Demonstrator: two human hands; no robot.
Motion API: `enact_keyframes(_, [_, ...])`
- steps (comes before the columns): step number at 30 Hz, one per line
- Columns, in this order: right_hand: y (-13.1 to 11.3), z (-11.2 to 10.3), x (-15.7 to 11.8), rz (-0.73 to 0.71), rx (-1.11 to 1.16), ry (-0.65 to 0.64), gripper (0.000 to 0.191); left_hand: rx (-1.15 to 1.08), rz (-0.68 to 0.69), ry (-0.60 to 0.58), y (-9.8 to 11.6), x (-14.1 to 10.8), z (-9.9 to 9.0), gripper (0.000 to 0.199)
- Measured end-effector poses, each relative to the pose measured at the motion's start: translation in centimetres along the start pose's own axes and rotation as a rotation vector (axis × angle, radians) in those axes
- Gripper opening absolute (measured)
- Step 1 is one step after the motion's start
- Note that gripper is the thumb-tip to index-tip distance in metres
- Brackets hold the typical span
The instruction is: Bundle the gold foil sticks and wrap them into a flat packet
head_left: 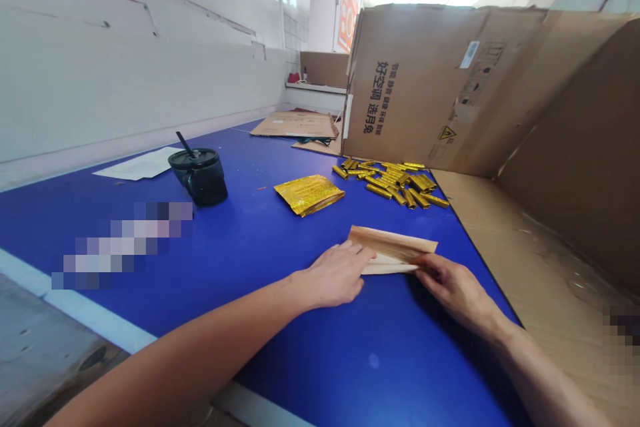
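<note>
A folded piece of brown kraft paper (391, 250) lies on the blue table (240, 213), held between my hands. My left hand (335, 273) rests on its left end, with the fingers over the fold. My right hand (450, 287) pinches its right end. Beyond them lie a crinkled gold foil packet (309, 195) and a loose pile of small gold foil rolls (393, 181). Neither hand touches the foil.
A large upright cardboard sheet (425, 87) and a flat cardboard layer (550, 260) border the table's right side. Farther back are a black lidded cup with a straw (199, 177), white paper (140, 163) and flattened cardboard (295, 125). A pixelated patch (120, 247) hides part of the table.
</note>
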State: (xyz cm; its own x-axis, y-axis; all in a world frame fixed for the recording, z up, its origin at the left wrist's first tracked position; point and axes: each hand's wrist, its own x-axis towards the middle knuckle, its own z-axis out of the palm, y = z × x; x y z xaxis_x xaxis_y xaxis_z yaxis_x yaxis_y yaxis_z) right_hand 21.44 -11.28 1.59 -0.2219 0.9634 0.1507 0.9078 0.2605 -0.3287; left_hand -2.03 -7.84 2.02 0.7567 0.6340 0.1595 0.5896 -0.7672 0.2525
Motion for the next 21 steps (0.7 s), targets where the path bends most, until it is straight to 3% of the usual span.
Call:
enact_keyframes(4, [-0.4,-0.6,-0.2,-0.017,0.026,-0.078,0.035,-0.021,-0.024,0.038,-0.9,0.1,0.6,0.040])
enact_keyframes(8, [-0.6,-0.9,-0.3,0.009,0.069,-0.076,0.022,-0.080,-0.054,0.066,-1.6,0.4,0.9,0.026])
enact_keyframes(11, [-0.6,-0.7,-0.1,0.018,0.110,-0.098,0.025,-0.157,-0.111,0.048,-2.0,0.8,0.8,0.016])
enact_keyframes(17, [-0.6,-0.4,0.1,0.127,0.187,-0.145,0.030,-0.347,-0.281,0.057,-2.5,1.2,0.4,0.009])
enact_keyframes(21, [-0.9,-0.5,0.1,0.188,0.194,-0.135,0.028,-0.396,-0.325,0.057,-2.6,1.2,0.4,0.009])
